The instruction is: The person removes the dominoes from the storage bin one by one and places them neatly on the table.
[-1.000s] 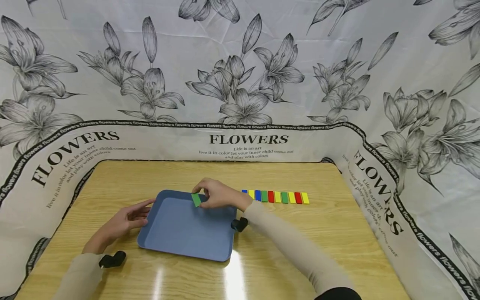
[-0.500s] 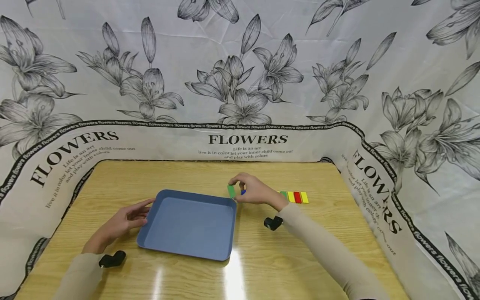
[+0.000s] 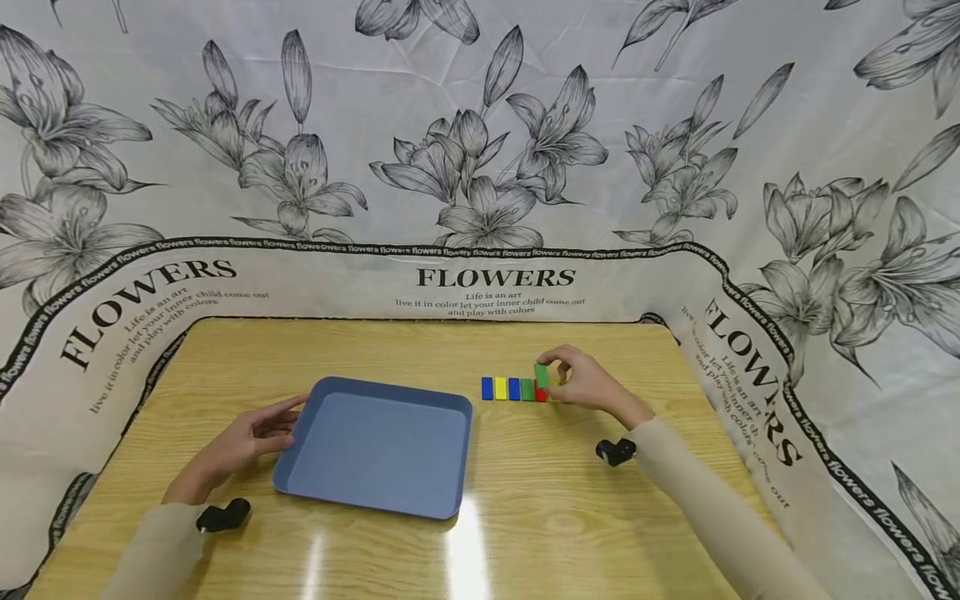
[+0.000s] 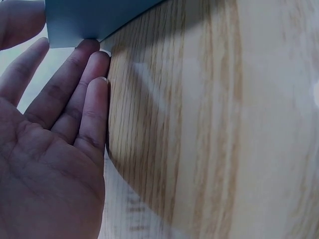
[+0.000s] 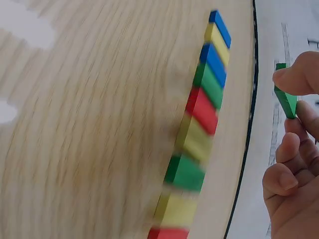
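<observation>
A small green block (image 3: 541, 375) is pinched between the thumb and fingers of my right hand (image 3: 588, 387), raised over the row of blocks. In the right wrist view that green block (image 5: 285, 97) stands on edge in the grip, well off the table. Below lie flat coloured blocks in a line, starting with a blue block (image 3: 487, 388) at the left; the hand hides the right part in the head view. My left hand (image 3: 243, 446) rests at the left side of a blue-grey tray (image 3: 375, 450). Its straight fingers (image 4: 92, 114) touch the tray's outer wall (image 4: 94, 22).
The wooden table (image 3: 570, 508) ends in front of a white flowered cloth (image 3: 495, 292) that hangs at the back and sides. In the right wrist view, the row includes a red block (image 5: 202, 110) and another green block (image 5: 184, 172).
My right hand has carried the green block rightward, from over the tray to over the middle of the row. The left hand and the tray have stayed put.
</observation>
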`<state>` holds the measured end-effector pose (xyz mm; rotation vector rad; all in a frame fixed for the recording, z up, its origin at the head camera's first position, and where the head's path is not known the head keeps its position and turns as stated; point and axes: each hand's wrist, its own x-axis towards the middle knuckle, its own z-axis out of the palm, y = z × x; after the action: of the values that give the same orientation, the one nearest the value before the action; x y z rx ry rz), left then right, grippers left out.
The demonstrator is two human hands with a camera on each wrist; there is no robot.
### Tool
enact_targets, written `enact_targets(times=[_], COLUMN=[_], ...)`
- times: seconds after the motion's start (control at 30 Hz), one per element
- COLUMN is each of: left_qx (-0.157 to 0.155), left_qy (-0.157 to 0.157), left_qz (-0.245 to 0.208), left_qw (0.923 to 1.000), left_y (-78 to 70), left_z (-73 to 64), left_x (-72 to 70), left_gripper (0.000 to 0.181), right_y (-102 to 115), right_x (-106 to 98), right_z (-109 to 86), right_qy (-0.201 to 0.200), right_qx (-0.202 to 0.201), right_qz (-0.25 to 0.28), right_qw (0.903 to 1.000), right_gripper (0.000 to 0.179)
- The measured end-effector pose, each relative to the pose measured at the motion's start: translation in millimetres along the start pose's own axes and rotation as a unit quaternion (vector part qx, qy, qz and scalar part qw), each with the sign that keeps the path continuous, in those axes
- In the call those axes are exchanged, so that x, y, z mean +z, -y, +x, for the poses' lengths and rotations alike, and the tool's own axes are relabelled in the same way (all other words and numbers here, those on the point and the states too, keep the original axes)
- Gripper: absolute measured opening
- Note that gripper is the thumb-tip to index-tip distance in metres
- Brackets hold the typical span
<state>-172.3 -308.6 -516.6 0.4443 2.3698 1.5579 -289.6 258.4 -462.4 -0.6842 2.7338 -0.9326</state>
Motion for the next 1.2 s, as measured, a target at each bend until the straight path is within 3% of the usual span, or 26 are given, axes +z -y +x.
enact_targets(times=[0.23, 0.43, 0.9, 1.2], left_qx=[0.0, 0.008, 0.018, 0.01], left_qy=[0.001, 0.003, 0.002, 0.001], left_qz=[-0.004, -0.01, -0.006, -0.015], left_qw=[1.0, 0.9999, 0.9998, 0.9998], left_y=[1.2, 1.8, 2.3, 2.6], left_z=[0.9, 1.3, 1.5, 0.8], left_x=[-0.7, -0.8, -0.5, -0.1], left_gripper=[0.066, 0.065, 0.064, 0.065], right_y=[-48, -75, -110, -114], right_x=[-22, -39, -49, -42], right_z=[-28.7, -48.1, -68.7, -67.0], right_qy=[-0.031, -0.047, -0.045, -0.033], right_qx=[0.057, 0.095, 0.121, 0.119], right_qz=[-0.013, -0.029, -0.038, -0.04], right_qw=[0.9978, 0.994, 0.991, 0.9915], right_gripper=[0.046, 0.049, 0.048, 0.048])
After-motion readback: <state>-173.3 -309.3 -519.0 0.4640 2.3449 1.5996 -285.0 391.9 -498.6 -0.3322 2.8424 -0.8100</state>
